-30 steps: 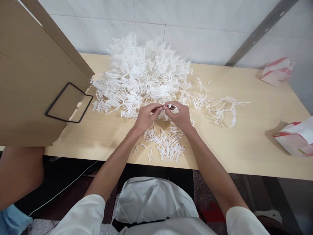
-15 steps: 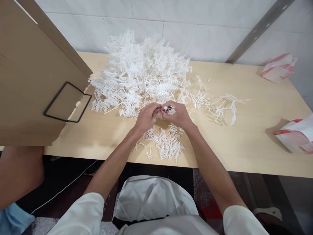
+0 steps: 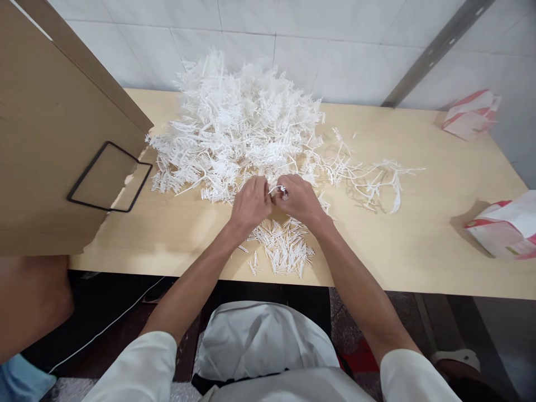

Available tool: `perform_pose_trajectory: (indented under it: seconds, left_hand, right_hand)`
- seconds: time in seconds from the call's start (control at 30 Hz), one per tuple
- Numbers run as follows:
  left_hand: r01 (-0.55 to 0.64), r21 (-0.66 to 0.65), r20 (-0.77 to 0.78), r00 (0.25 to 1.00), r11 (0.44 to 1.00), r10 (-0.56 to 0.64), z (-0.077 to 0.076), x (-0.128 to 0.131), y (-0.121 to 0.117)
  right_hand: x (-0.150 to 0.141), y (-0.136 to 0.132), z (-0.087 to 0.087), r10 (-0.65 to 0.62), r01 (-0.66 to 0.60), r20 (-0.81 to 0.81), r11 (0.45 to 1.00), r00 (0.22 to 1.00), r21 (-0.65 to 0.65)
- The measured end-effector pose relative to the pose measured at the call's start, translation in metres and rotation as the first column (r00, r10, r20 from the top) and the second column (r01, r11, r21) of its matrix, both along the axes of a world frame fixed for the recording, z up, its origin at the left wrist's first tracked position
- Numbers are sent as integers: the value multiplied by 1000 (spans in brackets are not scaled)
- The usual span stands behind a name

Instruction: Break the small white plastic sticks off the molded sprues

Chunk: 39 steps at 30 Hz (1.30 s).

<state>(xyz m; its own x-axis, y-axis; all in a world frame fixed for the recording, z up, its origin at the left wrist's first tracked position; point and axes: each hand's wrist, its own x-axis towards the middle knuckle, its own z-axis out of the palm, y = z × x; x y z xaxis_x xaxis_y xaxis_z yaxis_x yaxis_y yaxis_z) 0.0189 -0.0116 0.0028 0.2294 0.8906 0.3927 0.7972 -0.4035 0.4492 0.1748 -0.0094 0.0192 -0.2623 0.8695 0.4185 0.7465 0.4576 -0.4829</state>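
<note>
Close together at the near edge of a big heap of white, branched plastic-looking sprigs (image 3: 247, 117), my two hands work on a thin white branched piece (image 3: 277, 189). My right hand (image 3: 299, 196) is closed around it, and part of the piece shows at the curled fingers. Fingers of my left hand (image 3: 252, 204) are bent and pressed together at the piece's other end; the fingertips are mostly hidden. Below the hands lies a smaller pile of short white sticks (image 3: 287, 248), on the pale wooden table (image 3: 377, 251).
Loose, longer white branches (image 3: 377, 178) lie to the right. Two red-and-white paper packets (image 3: 471, 114) stand at the right side. A brown cardboard sheet (image 3: 62, 139) with a black wire frame (image 3: 111, 176) stands at left, beside another person's arm (image 3: 33, 301). A tiled wall is behind.
My hands have turned and their fingers have curled in more tightly. The loop of white strands at my right hand now shows as a thin strand between the hands. The view has shifted slightly.
</note>
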Motion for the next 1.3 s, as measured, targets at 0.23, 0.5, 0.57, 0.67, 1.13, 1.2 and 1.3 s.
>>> perform_pose_trajectory:
  seconds: [0.23,0.5,0.57,0.67,1.13,1.2,1.3]
  left_hand:
    - [46,97,233,970,994,-68,3,-10,9]
    - [199,-121,621,779,973,-82,9,-9,12]
    - [292,-159,685,721,943,-108,10,-9,14]
    - [353,-175,715,687,919,-127,7,-9,16]
    - [280,0,192,942,960,-275,1,-11,10]
    - [297,20,160,942,955,-296,-1,-11,10]
    - [264,35,160,950,964,-267,-1,-12,11]
  right_hand:
    - [6,5,-1,2,-12,-458,1000,889,-20]
    - [6,5,1,43,-91,-559,994,828,-59]
    - [6,4,1,46,-86,-540,995,840,-49]
    - [6,5,-1,54,-85,-497,996,866,-40]
    - [4,3,-5,133,-110,-166,984,977,140]
    - [4,3,-5,151,-127,-156,979,976,157]
    - [4,2,-5,127,-102,-129,977,983,186]
